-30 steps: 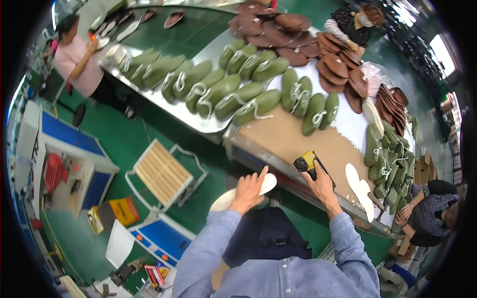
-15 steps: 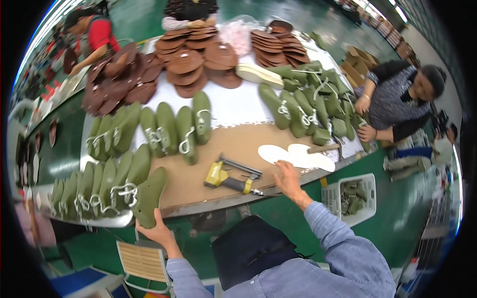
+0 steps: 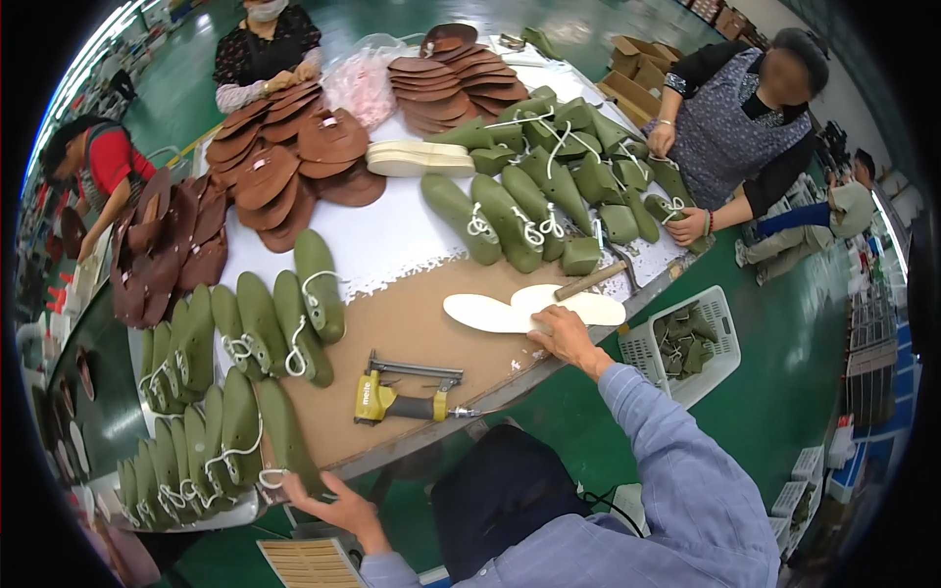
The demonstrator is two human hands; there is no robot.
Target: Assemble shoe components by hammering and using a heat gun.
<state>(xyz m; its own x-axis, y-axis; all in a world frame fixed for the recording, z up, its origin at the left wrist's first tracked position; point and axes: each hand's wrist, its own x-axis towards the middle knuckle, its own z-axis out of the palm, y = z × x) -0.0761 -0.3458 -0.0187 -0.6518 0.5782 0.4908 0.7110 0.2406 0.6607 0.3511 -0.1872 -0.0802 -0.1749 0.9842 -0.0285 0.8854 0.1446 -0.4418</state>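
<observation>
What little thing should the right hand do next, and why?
Perhaps the right hand should pinch the leftmost white insole and lift it: the hand is at that insole's right end, and the hammer's brown handle lies over the other insole.

You've got bright overhead light, mostly soft shadows. Lamps [image 3: 101, 47] upper left blown white; floor [image 3: 355, 20] shiny up top. Fisheye bends the rim, corners black. Your left hand [image 3: 338, 512], lower left, slightly soft.
</observation>
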